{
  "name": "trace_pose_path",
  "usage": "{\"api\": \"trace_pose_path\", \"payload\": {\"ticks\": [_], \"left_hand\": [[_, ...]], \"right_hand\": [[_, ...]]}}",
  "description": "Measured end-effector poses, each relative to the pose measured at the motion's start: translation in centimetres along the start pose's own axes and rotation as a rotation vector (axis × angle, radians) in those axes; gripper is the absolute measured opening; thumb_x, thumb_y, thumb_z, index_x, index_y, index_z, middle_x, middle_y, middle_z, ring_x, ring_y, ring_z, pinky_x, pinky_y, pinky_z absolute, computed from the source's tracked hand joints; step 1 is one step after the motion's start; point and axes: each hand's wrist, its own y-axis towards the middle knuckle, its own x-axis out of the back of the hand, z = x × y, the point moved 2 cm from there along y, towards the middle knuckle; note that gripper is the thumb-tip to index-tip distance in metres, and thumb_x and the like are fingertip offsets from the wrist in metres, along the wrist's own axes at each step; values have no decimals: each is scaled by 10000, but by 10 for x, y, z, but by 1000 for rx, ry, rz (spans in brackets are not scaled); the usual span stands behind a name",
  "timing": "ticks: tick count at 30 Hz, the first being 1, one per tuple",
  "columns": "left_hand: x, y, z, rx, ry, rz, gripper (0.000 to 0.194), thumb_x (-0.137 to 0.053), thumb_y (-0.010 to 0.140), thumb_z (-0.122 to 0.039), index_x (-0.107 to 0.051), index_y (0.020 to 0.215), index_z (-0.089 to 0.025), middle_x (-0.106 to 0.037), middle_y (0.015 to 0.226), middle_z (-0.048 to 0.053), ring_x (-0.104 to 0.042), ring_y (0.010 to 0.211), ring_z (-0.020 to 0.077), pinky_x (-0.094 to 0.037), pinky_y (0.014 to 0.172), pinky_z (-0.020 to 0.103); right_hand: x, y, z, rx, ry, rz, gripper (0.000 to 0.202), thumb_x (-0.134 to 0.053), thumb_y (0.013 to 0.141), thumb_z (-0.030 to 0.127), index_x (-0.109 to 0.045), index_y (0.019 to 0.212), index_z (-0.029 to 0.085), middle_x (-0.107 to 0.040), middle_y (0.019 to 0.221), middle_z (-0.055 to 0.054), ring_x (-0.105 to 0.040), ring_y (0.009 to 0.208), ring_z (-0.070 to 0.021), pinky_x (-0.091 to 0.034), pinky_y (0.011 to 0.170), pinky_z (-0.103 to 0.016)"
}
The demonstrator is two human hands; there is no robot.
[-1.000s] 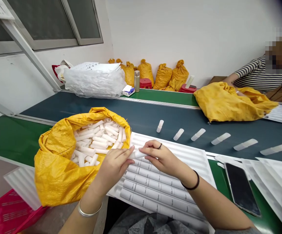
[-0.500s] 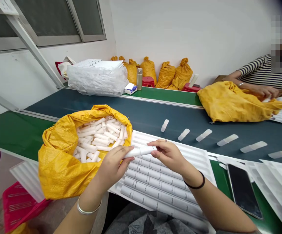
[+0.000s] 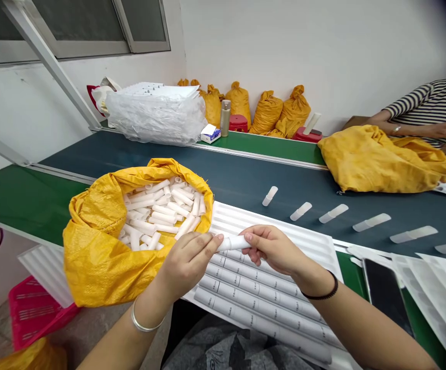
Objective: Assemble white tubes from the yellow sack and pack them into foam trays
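Between my two hands is a short white plastic tube (image 3: pixel 230 243), held nearly level above a ridged white tray (image 3: pixel 315 245). My left hand (image 3: pixel 188 262) is closed round its left end, and the thumb and fingers of my right hand (image 3: pixel 271 246) pinch the right end. Below them, rows of white tubes with small dark print (image 3: pixel 261 295) lie in the tray's grooves. Left of my hands stands an open yellow woven sack (image 3: pixel 92 257), filled with loose white tubes (image 3: pixel 165 213).
Several translucent tubes (image 3: pixel 334 213) stand in a row on the dark belt (image 3: pixel 246 174). A phone (image 3: pixel 387 293) and stacked trays (image 3: pixel 431 288) lie at right. Another yellow sack (image 3: pixel 373 159) is near a co-worker in a striped top (image 3: pixel 427 105). A plastic-wrapped stack (image 3: pixel 157 115) sits behind.
The fingers of both hands have shifted along the tube, my left fingertips now lying over its top. The view has moved slightly, and the co-worker's hand has shifted right.
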Motion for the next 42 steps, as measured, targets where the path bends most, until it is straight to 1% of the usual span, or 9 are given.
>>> {"api": "trace_pose_path", "payload": {"ticks": [3, 6, 8, 10, 13, 20, 32, 36, 42], "left_hand": [[1, -2, 0, 98, -110, 42, 409, -544, 872, -98, -494, 1272, -168, -663, 984, 81, -597, 896, 184, -499, 821, 330], [2, -1, 3, 347, -296, 105, 257, -574, 879, -209, -586, 1132, -165, -675, 953, 60, -624, 869, 163, -507, 772, 272], [2, 0, 3, 465, -395, 141, 234, -601, 869, -261, -613, 1089, -180, -685, 966, 38, -639, 864, 146, -503, 761, 240], [1, 3, 3, 473, -448, 152, 269, -626, 856, -288, -617, 1108, -196, -691, 993, 25, -644, 880, 139, -494, 785, 230], [-1, 7, 1, 378, -456, 127, 274, -620, 863, -259, -613, 1132, -205, -694, 966, 14, -639, 849, 129, -480, 777, 229], [0, 6, -4, 243, -319, 19, 253, -607, 862, -178, -602, 1110, -129, -683, 916, 59, -628, 829, 145, -495, 764, 250], [-13, 3, -14, -60, 149, 27, 343, -621, 851, -178, -528, 1162, -66, -646, 768, 64, -603, 693, 192, -526, 624, 326], [-18, 1, -11, -156, 198, 76, 345, -617, 855, -183, -520, 1159, -51, -630, 740, 53, -598, 679, 193, -527, 602, 325], [-26, -5, -7, -186, 207, 128, 294, -576, 889, -221, -520, 1124, -54, -622, 731, 54, -604, 684, 190, -527, 592, 310]], "right_hand": [[-3, -4, 2, 18, -148, -32, 393, -590, 831, 512, -648, 887, 127, -628, 667, -46, -519, 471, -94, -443, 429, -225], [-7, -9, 14, 371, -527, -72, 313, -531, 904, 374, -610, 1121, 163, -642, 851, -70, -602, 706, -149, -517, 649, -299], [-11, -12, 20, 627, -721, -38, 281, -530, 909, 253, -580, 1179, 193, -625, 999, -84, -596, 901, -176, -492, 815, -338], [-13, -13, 21, 755, -794, -3, 266, -516, 911, 188, -570, 1171, 200, -614, 1037, -84, -580, 958, -175, -470, 854, -330], [-13, -11, 20, 764, -795, -26, 259, -513, 915, 177, -554, 1169, 204, -626, 1012, -72, -590, 890, -158, -477, 787, -293], [-10, -11, 17, 625, -720, -42, 229, -523, 916, 264, -588, 1123, 190, -638, 967, -72, -575, 774, -153, -466, 693, -282], [-6, -2, 1, -14, -86, -19, 336, -638, 800, 459, -626, 883, 135, -542, 621, 19, -380, 461, -53, -292, 417, -187], [-8, 1, -6, -252, 113, -40, 317, -676, 770, 401, -554, 666, 128, -505, 535, 25, -316, 403, -27, -223, 363, -161], [-10, 4, -13, -412, 185, -84, 246, -584, 864, 267, -538, 671, 122, -496, 504, 20, -337, 383, -29, -246, 346, -135]]}}
